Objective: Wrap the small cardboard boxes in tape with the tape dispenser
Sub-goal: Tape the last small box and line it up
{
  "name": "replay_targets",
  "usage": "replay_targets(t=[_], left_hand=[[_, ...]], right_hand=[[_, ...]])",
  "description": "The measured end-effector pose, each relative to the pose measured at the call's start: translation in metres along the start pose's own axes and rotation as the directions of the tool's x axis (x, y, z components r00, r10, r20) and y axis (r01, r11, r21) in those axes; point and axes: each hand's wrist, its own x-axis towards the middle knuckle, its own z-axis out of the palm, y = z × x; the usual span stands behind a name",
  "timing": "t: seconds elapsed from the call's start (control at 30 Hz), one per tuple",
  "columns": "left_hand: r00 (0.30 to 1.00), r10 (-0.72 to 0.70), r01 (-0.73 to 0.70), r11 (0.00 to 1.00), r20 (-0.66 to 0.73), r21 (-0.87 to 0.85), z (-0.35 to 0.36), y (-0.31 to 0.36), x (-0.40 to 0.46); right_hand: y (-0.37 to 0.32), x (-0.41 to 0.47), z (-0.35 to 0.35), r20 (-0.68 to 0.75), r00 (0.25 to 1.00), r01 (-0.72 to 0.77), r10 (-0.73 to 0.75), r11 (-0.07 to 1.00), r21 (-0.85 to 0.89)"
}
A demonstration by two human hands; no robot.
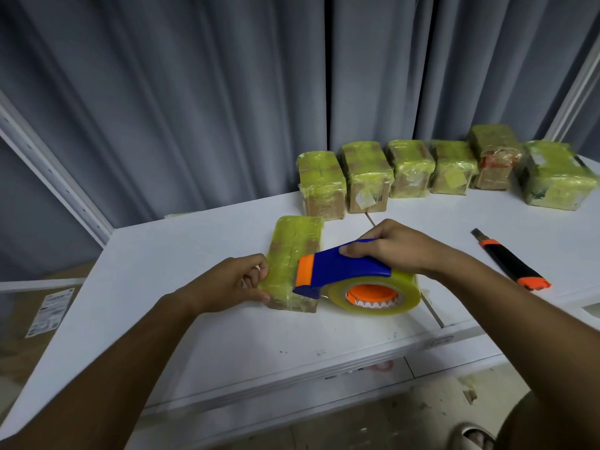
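Observation:
A small cardboard box (293,251) covered in yellowish tape lies flat on the white table (201,336). My left hand (232,280) grips its near left edge with curled fingers. My right hand (389,248) holds the blue and orange tape dispenser (344,269) by its top, the orange front edge resting against the box's right side. The clear tape roll (373,295) sits in the dispenser just right of the box.
Several taped boxes (367,177) stand in a row at the table's back, before a grey curtain (227,92). A black and orange utility knife (511,259) lies at the right. A cardboard sheet (39,306) lies on the floor at left.

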Motion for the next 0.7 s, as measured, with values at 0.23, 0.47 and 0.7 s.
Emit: replay_targets(t=[0.23,0.47,0.7], left_hand=[[1.000,-0.017,0.016,0.977,0.001,0.215,0.000,0.005,0.004],[0.995,0.062,-0.042,0.971,-0.079,0.234,0.004,0.034,0.011],[0.993,0.000,-0.026,0.975,0.119,0.221,0.014,0.031,0.018]], right_hand=[[-0.007,0.000,0.000,0.002,1.000,0.003,-0.003,1.000,-0.022],[-0.005,-0.004,0.000,0.008,1.000,0.017,-0.016,0.999,-0.028],[0.008,-0.010,0.000,0.015,1.000,0.002,-0.002,1.000,0.031]])
